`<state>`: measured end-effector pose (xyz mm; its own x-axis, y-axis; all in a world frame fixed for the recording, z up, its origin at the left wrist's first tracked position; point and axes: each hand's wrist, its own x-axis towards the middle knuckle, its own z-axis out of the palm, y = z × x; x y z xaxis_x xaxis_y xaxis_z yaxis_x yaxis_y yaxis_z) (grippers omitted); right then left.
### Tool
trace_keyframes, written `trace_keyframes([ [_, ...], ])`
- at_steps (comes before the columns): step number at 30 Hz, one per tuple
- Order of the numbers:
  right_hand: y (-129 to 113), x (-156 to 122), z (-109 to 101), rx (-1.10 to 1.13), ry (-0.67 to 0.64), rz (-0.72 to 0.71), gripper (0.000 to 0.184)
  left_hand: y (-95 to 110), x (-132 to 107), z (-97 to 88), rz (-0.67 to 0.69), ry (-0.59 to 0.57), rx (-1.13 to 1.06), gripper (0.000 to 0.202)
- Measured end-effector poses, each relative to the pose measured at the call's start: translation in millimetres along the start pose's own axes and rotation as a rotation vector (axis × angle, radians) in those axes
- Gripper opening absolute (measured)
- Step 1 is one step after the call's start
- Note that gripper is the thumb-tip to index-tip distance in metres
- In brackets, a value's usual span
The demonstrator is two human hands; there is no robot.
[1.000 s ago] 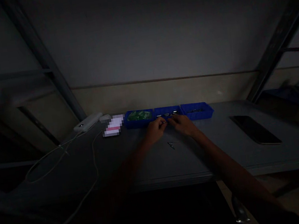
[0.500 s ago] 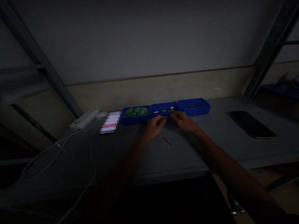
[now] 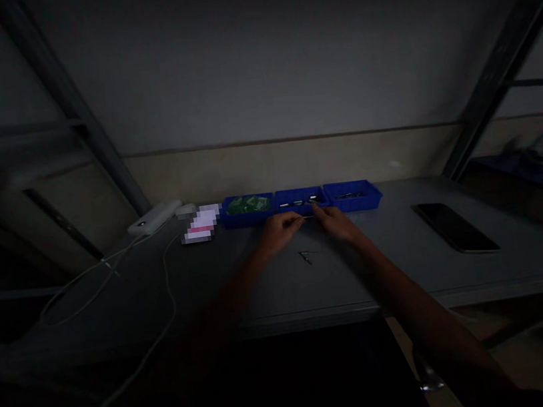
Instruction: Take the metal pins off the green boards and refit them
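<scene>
- Slim, pale metallic rod (image 3: 308,216) now bridges the left hand (image 3: 280,231) and right hand (image 3: 335,223), a span not visible a second ago; both hands seem occupied with it.
- Fingers of each hand appear to pinch one end; dimness hides exact contact.
- Near: thin silver V-shaped metal pieces (image 3: 305,257) on the grey tabletop (image 3: 243,288).
- Far: three blue plastic bins (image 3: 354,205), green packets (image 3: 250,204) in the left one; their near walls stand just beyond the hands.

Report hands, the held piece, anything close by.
Left hand and right hand: pinching a thin shiny piece between them. Loose metal parts on the table, nearer the wearer. Middle blue bin just beyond the hands.
</scene>
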<state>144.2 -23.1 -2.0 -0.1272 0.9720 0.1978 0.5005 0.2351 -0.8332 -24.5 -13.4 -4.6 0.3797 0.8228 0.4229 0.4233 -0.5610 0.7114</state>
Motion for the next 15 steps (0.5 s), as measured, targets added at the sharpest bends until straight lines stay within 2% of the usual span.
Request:
trace_keyframes([
  [2,-3.7,-1.7,-1.6,0.016,-0.032,-0.017,0.052,0.3,-0.1,1.3,0.024,0.011,0.010,0.021],
  [4,-4.1,-0.1,-5.3,0.036,0.003,-0.039,0.051,0.7,-1.2,2.1,0.030,-0.001,0.041,0.024],
  [6,0.5,6.0,-13.1,0.049,0.126,-0.026,0.050,1.7,-3.5,1.5,0.014,-0.073,0.107,0.026],
  [11,21.7,26.9,-38.9,-0.045,0.623,0.167,0.047,8.3,-11.0,-3.9,0.002,-0.407,0.314,0.027],
  [13,23.3,27.8,-43.3,-0.130,0.727,0.229,0.049,10.3,-11.9,-5.0,0.046,-0.472,0.346,0.023],
  [15,17.4,21.8,-43.7,-0.156,0.744,0.235,0.052,9.9,-11.3,-4.5,0.076,-0.487,0.350,0.014],
])
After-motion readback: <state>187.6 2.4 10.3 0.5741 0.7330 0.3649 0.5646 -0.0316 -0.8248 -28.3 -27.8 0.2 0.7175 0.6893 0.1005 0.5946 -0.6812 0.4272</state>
